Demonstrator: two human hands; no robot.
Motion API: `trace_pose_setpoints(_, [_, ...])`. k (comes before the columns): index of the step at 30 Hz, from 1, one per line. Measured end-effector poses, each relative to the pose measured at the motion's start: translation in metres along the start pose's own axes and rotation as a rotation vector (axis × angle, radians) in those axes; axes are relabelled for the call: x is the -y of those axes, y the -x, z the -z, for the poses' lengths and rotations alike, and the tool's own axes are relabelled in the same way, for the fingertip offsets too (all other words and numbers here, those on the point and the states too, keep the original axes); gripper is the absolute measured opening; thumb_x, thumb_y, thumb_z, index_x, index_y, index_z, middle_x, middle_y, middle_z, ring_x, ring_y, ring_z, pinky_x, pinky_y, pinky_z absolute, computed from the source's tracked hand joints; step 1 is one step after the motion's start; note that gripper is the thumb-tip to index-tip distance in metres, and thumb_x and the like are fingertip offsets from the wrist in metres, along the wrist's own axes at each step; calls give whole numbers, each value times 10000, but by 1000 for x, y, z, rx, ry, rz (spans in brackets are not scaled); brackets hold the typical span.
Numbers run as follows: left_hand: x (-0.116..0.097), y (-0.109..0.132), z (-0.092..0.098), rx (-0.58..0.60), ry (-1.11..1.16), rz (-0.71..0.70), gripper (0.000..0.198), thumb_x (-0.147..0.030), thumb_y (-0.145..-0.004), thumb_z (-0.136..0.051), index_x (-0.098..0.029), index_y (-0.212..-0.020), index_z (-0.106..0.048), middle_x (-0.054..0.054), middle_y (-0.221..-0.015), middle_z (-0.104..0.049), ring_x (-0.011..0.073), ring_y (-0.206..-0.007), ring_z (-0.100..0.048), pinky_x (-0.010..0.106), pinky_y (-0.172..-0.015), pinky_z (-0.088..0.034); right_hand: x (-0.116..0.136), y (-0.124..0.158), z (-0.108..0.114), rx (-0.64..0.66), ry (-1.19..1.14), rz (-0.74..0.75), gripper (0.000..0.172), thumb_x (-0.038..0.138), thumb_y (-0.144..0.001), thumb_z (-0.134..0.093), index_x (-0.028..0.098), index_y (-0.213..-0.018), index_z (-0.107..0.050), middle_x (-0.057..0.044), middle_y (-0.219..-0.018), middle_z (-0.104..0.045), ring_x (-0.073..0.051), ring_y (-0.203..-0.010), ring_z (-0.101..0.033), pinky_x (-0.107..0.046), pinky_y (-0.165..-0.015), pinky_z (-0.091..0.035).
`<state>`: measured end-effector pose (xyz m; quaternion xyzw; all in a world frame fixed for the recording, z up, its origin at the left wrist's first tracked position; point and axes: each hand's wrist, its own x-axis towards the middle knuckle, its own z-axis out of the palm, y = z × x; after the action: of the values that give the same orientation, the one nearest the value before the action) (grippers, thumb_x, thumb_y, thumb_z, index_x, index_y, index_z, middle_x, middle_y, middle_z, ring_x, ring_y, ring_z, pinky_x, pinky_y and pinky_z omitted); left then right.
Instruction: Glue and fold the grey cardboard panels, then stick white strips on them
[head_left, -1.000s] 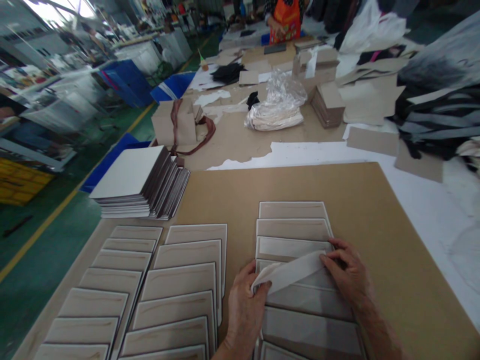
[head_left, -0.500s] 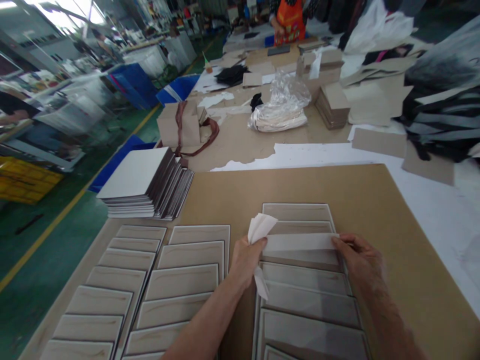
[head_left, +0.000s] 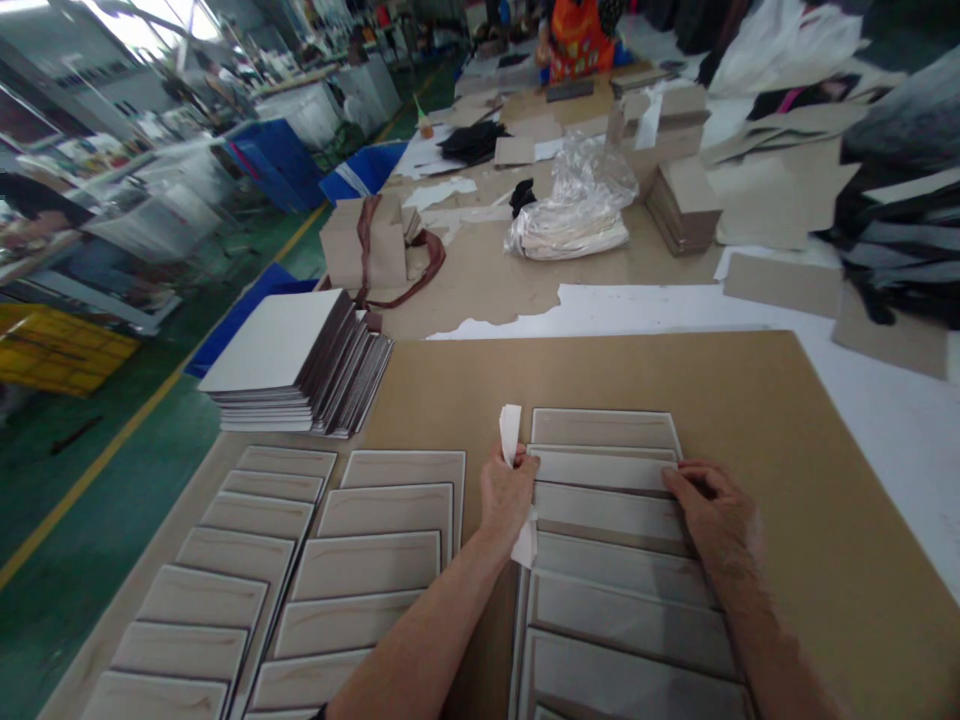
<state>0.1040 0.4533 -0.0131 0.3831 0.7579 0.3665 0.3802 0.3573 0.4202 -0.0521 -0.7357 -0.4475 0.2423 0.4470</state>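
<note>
My left hand (head_left: 510,492) is closed around several folded white strips, whose ends stick out above and below the fist. A pale strip (head_left: 600,470) stretches from this hand to my right hand (head_left: 716,510), lying along the second panel from the far end of the right-hand column. The thumb and index finger of my right hand pinch the strip's right end. Just nearer, another pale strip (head_left: 607,512) lies across the third panel. The top panel (head_left: 600,428) is bare tan with a light border. More overlapping panels (head_left: 630,615) run towards me.
Two columns of overlapping tan panels (head_left: 367,565) lie to the left. A stack of boards (head_left: 274,340) stands at the table's left edge. Farther back are a clear plastic bag (head_left: 574,215), cardboard pieces (head_left: 682,210) and a person in an orange apron (head_left: 581,40).
The strip stretched between my hands before now lies on the third panel. Both hands have shifted slightly up the column and hold another strip on the second panel.
</note>
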Motion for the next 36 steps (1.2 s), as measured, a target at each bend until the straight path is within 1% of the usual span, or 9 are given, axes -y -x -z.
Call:
trace_pose_setpoints(3, [-3, 0, -2, -21, -32, -20, 194, -159, -685, -705, -169, -872, -652, -39, -659, -641, 122, -594, -605, 213, -589, -438, 2, -1, -1, -22, 32, 1, 335, 556, -719, -667, 227, -653, -666, -68, -872, -673, -259, -809, -602, -370, -737, -467])
trace_pose_setpoints(7, [-7, 2, -5, -39, -68, -30, 195, -156, -701, -693, -169, -889, -643, -29, -672, -643, 130, -608, -611, 214, -595, -439, 2, -2, -2, -38, 61, 8, 359, 578, -725, -654, 227, -653, -666, -69, -866, -681, -266, -808, -613, -384, -753, -470])
trace_pose_setpoints(14, [-10, 5, -7, -38, -107, -39, 190, -119, -733, -668, -169, -913, -635, -29, -692, -639, 128, -631, -616, 214, -625, -446, 2, -3, -4, -49, 87, 19, 356, 568, -725, -638, 221, -651, -659, -73, -849, -675, -269, -798, -611, -393, -755, -466])
trace_pose_setpoints(26, [-10, 4, -10, -68, -251, -49, 165, -169, -765, -649, -187, -928, -633, 0, -729, -678, 165, -671, -647, 236, -631, -430, -2, -3, -8, -68, 96, 82, 317, 522, -764, -632, 225, -653, -644, -68, -832, -663, -260, -797, -607, -384, -760, -460])
trace_pose_setpoints(29, [-10, 4, -10, -66, -275, -61, 142, -181, -781, -628, -185, -923, -632, 7, -722, -677, 177, -663, -645, 248, -623, -426, 0, -2, -9, -57, 102, 103, 308, 507, -777, -624, 219, -668, -644, -69, -832, -664, -259, -803, -612, -384, -768, -464])
trace_pose_setpoints(32, [-10, 4, -10, -70, -285, -71, 153, -199, -788, -628, -184, -940, -624, 17, -747, -683, 189, -691, -651, 263, -655, -434, 3, -2, -10, -53, 115, 114, 304, 491, -798, -601, 220, -665, -634, -73, -839, -666, -255, -810, -613, -380, -766, -468])
trace_pose_setpoints(36, [-11, 3, -10, -66, -290, -84, 153, -207, -787, -631, -184, -938, -621, 17, -749, -685, 190, -695, -657, 262, -657, -441, 5, -3, -10, -54, 132, 110, 286, 467, -807, -592, 222, -665, -631, -74, -828, -667, -255, -801, -609, -379, -753, -469])
